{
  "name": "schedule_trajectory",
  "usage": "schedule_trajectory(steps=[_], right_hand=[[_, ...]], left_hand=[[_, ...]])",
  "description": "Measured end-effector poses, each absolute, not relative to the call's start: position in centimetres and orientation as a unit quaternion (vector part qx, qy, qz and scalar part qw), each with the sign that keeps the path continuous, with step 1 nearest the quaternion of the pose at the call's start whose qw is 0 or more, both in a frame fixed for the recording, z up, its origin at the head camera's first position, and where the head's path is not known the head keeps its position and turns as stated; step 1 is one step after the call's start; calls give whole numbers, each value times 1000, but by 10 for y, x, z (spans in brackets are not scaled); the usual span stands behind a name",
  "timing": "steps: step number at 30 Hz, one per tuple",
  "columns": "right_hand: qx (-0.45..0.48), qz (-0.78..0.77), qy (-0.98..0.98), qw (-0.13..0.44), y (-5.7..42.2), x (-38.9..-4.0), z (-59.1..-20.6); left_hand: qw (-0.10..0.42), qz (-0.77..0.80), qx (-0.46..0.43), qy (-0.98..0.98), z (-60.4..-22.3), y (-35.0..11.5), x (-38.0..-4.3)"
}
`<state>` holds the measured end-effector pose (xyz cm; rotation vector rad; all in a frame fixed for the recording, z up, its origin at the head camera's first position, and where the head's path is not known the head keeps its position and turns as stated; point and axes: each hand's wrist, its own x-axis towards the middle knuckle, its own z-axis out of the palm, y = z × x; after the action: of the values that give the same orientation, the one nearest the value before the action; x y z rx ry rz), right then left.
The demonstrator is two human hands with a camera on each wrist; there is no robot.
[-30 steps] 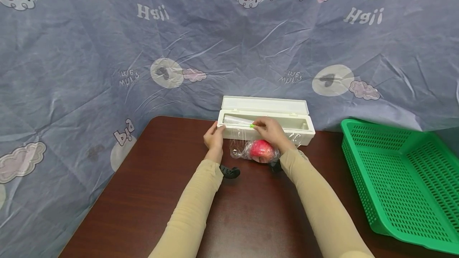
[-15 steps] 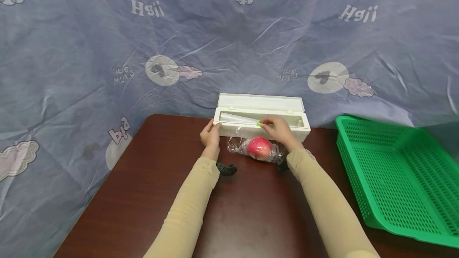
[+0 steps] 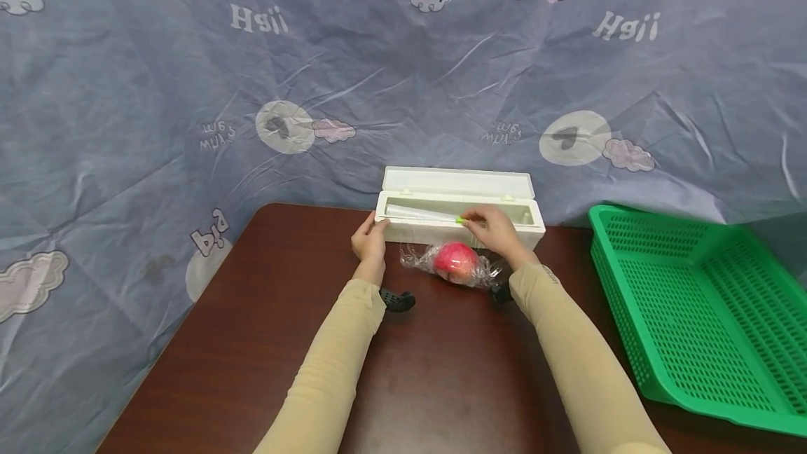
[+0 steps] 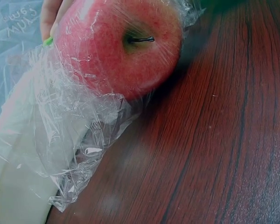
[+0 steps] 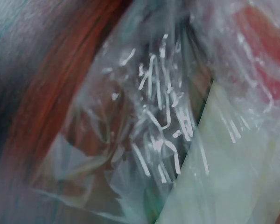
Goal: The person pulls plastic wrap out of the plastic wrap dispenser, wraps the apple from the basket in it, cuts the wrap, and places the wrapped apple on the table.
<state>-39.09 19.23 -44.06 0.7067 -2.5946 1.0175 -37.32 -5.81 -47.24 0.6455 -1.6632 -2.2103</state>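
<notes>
A white cling film dispenser stands at the back of the table, its lid raised. My left hand holds its left end, thumb at the front edge. With the fingertips of my right hand I pinch a small green slide cutter on the front rim, right of the middle. Clear film shows inside the box. In front lies a red apple wrapped in cling film, stem showing in the left wrist view. Crumpled film fills much of the right wrist view; no hand shows plainly there.
A green plastic basket stands on the right of the dark wooden table. Behind the dispenser hangs a blue-grey printed cloth. A black strap part shows by the left wrist.
My right hand has slid the green cutter rightward along the rim. The film that stretched from the box to the apple now lies loose around the apple. My left hand keeps its hold.
</notes>
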Motion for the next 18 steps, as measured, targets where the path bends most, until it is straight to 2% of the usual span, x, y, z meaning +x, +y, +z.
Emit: schedule_trajectory(steps=[13, 18], right_hand=[[218, 345, -904, 128, 212, -386, -441], [206, 349, -905, 129, 226, -384, -440]], left_hand=[[141, -772, 224, -577, -475, -53, -373], [156, -775, 226, -569, -474, -56, -374]])
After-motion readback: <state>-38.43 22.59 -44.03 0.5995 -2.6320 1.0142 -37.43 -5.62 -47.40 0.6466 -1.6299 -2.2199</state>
